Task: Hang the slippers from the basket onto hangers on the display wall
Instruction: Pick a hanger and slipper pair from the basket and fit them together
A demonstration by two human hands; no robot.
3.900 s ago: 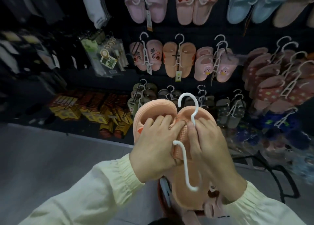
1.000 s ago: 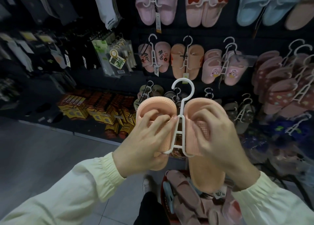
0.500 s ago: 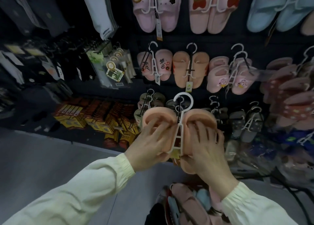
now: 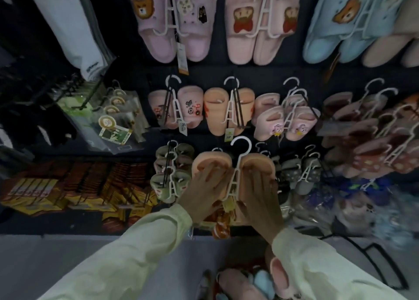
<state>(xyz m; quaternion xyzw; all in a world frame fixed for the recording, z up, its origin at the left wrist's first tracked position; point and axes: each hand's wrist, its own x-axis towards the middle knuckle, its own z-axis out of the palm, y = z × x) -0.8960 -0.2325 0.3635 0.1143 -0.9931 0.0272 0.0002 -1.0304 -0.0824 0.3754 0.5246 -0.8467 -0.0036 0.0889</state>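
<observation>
Head view of a display wall (image 4: 267, 72), with places given from the white hanger (image 4: 235, 179) at centre.

Far left of the hanger, low down, lie rows of yellow and orange packets (image 4: 68, 193). Above them hang clear bags with round labels (image 4: 108, 118).

Just left of the hanger hang olive slippers (image 4: 172, 179).

The left hand (image 4: 204, 193) lies over the left shoe of the peach slippers (image 4: 210, 163). Its fingers reach the strap opening and its thumb is tucked beneath, so it grips that shoe.

The hanger sits between the two shoes, with its hook (image 4: 241, 145) above their toes (whether the hook touches a wall peg cannot be told).

Directly above the hanger, a second peach pair (image 4: 217, 111) hangs on the wall.

The right hand (image 4: 260, 197) grips the right shoe in the same way, fingers on top and thumb below.

Right of the hanger hang grey slippers (image 4: 301, 170), and farther right dark red spotted slippers (image 4: 374, 145).

Below the hanger, at the bottom edge, lie pink and blue slippers (image 4: 240, 284). What holds them is mostly hidden by the cream sleeves (image 4: 140, 249).
</observation>
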